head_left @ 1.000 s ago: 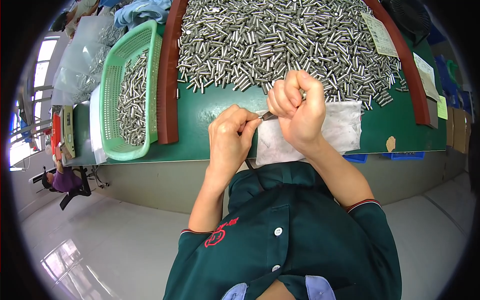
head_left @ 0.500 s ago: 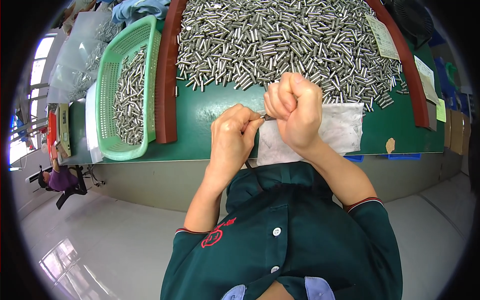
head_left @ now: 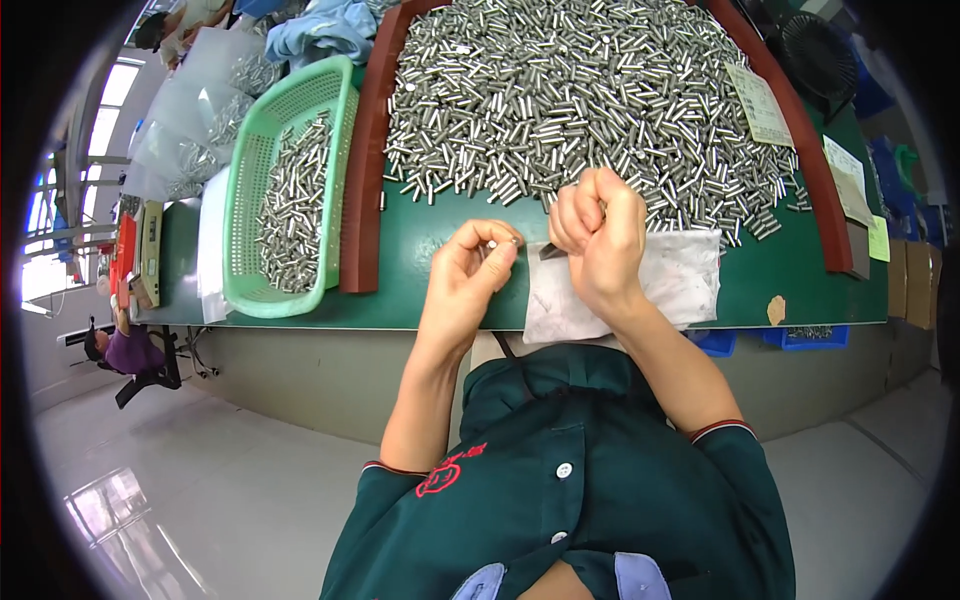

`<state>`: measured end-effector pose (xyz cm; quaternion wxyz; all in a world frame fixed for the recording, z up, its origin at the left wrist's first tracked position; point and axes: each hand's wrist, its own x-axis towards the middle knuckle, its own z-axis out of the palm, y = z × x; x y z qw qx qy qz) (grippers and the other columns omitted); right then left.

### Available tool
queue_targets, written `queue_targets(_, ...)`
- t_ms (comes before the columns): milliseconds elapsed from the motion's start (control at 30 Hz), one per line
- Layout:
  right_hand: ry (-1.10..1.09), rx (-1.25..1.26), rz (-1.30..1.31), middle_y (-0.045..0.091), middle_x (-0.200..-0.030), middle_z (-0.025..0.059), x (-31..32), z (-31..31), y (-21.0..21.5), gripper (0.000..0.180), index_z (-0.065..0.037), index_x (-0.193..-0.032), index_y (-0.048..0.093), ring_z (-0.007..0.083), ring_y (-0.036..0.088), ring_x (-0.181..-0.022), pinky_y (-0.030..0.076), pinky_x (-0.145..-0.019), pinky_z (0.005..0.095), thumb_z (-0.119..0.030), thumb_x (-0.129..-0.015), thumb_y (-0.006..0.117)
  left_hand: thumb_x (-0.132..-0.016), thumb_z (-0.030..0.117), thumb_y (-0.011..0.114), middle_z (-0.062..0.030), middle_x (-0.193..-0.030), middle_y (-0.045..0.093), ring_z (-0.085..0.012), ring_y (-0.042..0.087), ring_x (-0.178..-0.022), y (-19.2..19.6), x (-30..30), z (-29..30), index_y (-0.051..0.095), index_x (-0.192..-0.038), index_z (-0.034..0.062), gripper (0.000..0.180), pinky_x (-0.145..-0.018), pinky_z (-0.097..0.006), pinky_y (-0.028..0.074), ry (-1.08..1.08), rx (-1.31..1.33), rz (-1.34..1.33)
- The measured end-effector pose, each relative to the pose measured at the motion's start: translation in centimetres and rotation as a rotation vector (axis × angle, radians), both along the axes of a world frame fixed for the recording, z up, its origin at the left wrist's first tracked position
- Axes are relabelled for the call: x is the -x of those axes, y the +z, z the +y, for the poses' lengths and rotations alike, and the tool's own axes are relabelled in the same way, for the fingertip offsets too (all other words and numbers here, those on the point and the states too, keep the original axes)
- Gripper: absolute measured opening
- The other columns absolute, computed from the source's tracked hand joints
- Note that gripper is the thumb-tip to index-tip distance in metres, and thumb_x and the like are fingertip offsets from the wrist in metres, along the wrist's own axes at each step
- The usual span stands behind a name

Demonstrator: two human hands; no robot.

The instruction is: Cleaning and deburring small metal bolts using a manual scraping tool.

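My left hand (head_left: 462, 272) pinches a small metal pin (head_left: 492, 244) between thumb and fingers, with only its bright end showing. To its right, my right hand (head_left: 606, 248) is closed in a fist around a dark, flat-tipped tool (head_left: 548, 251). The tool's tip points toward the left hand, a short gap from it; its handle is hidden in the fist. Under the right hand lies a smudged white cloth (head_left: 680, 285) at the table's front edge. A large heap of short metal pins (head_left: 570, 110) spreads just beyond both hands.
Red-brown rails (head_left: 362, 200) flank the heap on the green table (head_left: 440, 212). At left stands a green plastic basket (head_left: 240, 220) with more pins, beside clear bags (head_left: 190, 130). A black fan (head_left: 815, 60) is at far right. Another person (head_left: 132, 350) sits beyond the table's left end.
My hands have moved apart; the tool tip has drawn away from the left hand's fingertips. The left hand has turned, exposing the pin's end. The whole view has shifted slightly.
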<state>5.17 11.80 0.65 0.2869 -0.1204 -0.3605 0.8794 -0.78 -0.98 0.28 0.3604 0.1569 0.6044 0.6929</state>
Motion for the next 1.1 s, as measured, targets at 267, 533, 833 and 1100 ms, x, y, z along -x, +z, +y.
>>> queue_targets(267,0.011,0.094,0.039,0.026,-0.042,-0.0011,0.0,-0.1,0.0,0.034,-0.009,-0.052,0.027,0.0061,0.018,-0.037,0.015,-0.036,0.0228,-0.014,-0.085,0.031,-0.086,0.013,0.049,-0.0044,-0.077,0.053,-0.0056,0.041,-0.06,-0.3,1.6,-0.7,0.052,-0.101,0.0008,0.019,-0.053,-0.019,0.036,-0.012,-0.222,-0.379)
queue_targets(533,0.008,0.089,0.034,0.026,-0.042,-0.0015,0.2,0.0,-0.1,0.034,-0.01,-0.051,0.027,0.006,0.018,-0.037,0.015,-0.036,0.0228,-0.014,-0.085,0.031,-0.089,0.023,0.045,-0.0034,-0.074,0.051,-0.0072,0.043,-0.062,0.3,2.5,-0.2,0.051,-0.082,0.0038,0.021,-0.052,-0.02,0.035,0.041,-0.172,-0.191)
queue_targets(833,0.0,0.088,0.02,0.026,-0.042,-0.001,0.1,0.0,0.1,0.036,-0.01,-0.051,0.028,0.0065,0.019,-0.037,0.017,-0.036,0.0227,-0.017,-0.086,0.031,-0.067,0.009,0.065,-0.0122,-0.061,0.055,-0.027,0.053,-0.054,0.1,2.5,3.3,0.058,-0.068,0.0015,0.01,-0.05,-0.035,0.041,0.055,0.493,1.157)
queue_targets(1100,0.018,0.072,0.021,0.028,-0.042,-0.001,0.0,0.1,0.0,0.036,-0.01,-0.051,0.028,0.0062,0.02,-0.038,0.017,-0.037,0.0222,-0.018,-0.086,0.031,-0.072,0.005,0.062,-0.003,-0.053,0.048,-0.0101,0.044,-0.047,0.9,2.0,1.4,0.056,-0.069,0.0003,0.008,-0.045,-0.023,0.034,0.026,0.463,0.815)
